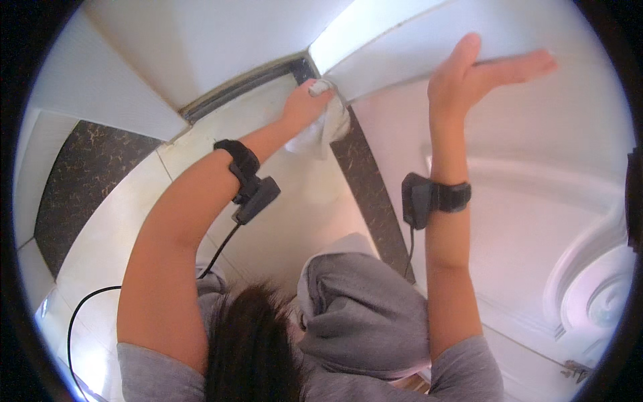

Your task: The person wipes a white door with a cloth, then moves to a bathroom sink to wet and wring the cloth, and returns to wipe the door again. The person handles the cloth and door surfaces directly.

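Note:
My left hand (pixel 303 106) grips a crumpled white cloth (pixel 337 120) low down by the corner of a door frame. Part of the cloth hangs over the end of a dark, veined stone strip (pixel 371 196). Behind that hand, a dark recessed edge (pixel 246 89) runs along the foot of a white panel. My right hand (pixel 464 78) is raised in front of a white moulded door (pixel 512 216), thumb apart from the fingers and nothing held. Whether its palm rests on the door, I cannot tell.
Pale floor tiles (pixel 281 196) lie below me, near my bent knee in grey cloth (pixel 366 311). A dark skirting band (pixel 95 176) runs at the left. Black devices with cables are strapped to both forearms. A metal fitting (pixel 576 371) shows at lower right.

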Demonstrator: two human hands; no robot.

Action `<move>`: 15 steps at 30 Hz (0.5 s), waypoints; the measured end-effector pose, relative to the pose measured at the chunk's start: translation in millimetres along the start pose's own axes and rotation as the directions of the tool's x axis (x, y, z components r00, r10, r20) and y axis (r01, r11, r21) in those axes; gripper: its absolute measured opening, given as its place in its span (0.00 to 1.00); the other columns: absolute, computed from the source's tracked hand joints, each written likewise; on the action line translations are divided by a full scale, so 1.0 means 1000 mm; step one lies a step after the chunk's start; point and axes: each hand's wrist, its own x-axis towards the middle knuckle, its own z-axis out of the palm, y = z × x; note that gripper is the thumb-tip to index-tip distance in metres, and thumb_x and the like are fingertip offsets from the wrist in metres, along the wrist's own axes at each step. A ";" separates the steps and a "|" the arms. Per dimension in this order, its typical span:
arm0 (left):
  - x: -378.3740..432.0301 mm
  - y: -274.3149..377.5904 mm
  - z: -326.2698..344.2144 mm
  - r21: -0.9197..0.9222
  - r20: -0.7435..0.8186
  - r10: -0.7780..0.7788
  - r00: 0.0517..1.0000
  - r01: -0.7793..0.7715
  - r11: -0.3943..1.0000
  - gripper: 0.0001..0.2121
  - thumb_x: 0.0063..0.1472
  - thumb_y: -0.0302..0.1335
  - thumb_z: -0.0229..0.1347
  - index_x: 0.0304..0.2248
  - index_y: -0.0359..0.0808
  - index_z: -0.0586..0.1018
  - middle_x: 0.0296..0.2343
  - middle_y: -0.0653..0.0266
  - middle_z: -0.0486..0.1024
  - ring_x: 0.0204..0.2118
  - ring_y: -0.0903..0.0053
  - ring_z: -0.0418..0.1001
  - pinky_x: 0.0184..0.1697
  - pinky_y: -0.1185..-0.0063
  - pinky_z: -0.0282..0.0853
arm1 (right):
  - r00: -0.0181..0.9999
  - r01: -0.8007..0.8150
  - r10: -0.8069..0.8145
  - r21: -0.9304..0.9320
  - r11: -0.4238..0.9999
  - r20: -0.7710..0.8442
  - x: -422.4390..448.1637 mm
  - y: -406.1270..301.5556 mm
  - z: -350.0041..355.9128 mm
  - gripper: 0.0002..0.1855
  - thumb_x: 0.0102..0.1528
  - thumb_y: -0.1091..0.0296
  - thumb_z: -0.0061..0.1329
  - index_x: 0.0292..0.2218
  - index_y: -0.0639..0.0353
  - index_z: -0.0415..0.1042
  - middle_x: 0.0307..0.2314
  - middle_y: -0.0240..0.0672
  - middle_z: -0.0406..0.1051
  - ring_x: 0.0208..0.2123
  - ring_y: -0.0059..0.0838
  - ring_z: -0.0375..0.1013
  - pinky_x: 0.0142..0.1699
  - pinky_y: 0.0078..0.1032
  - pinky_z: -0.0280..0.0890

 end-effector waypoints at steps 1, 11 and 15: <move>0.004 0.000 0.007 -0.032 -0.038 0.020 0.999 -0.021 0.999 0.22 0.51 0.43 0.54 0.40 0.35 0.72 0.32 0.56 0.74 0.36 0.71 0.72 0.39 0.76 0.65 | 0.999 0.019 -0.020 -0.015 1.000 -0.027 -0.002 0.003 0.004 0.44 0.51 0.69 0.39 0.55 0.75 0.22 0.55 0.59 0.18 0.59 0.51 0.21 0.60 0.41 0.21; 0.023 -0.016 0.009 -0.022 0.048 -0.082 0.995 0.083 0.996 0.19 0.52 0.41 0.52 0.38 0.35 0.73 0.31 0.56 0.74 0.35 0.69 0.72 0.38 0.76 0.65 | 0.996 -0.003 -0.006 -0.091 0.996 -0.094 0.003 0.004 0.005 0.44 0.51 0.69 0.37 0.55 0.73 0.20 0.56 0.56 0.18 0.60 0.48 0.22 0.61 0.39 0.21; 0.013 -0.003 0.019 0.019 -0.087 -0.094 0.992 0.096 0.995 0.20 0.51 0.42 0.51 0.39 0.35 0.72 0.33 0.53 0.74 0.37 0.63 0.71 0.40 0.72 0.64 | 0.992 0.019 -0.029 -0.080 0.997 -0.125 0.005 0.005 0.008 0.43 0.50 0.69 0.37 0.56 0.73 0.21 0.56 0.56 0.19 0.60 0.47 0.22 0.61 0.38 0.20</move>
